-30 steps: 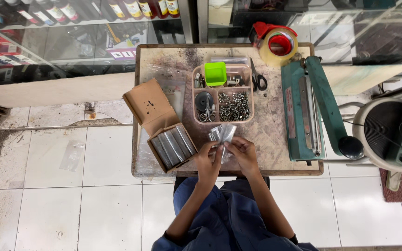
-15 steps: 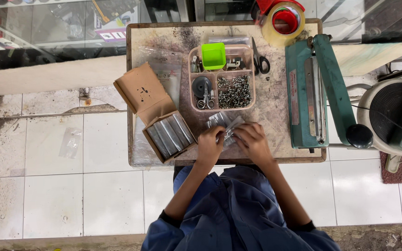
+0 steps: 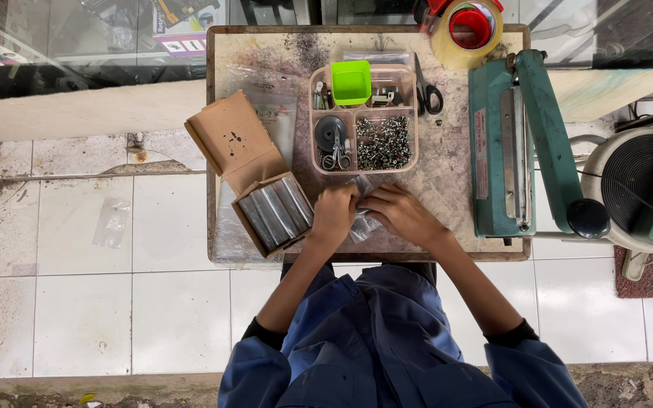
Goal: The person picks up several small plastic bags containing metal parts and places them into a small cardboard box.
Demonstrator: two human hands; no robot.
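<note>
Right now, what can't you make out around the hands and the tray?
- Clear bag, head view: mostly covered by the left hand and right hand; its contents can't be seen.
- Small metal parts in the tray: too small to tell their kind.
- Tape roll: cut off by the top edge.
- Cardboard box: only the tops of its metal cylinders show.

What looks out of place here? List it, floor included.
A clear plastic bag lies crumpled on the floor tiles left of the table, away from the work. A few small metal bits lie loose on the tabletop just right of the divided tray. The tabletop itself is stained and worn. Nothing else stands out.
</note>
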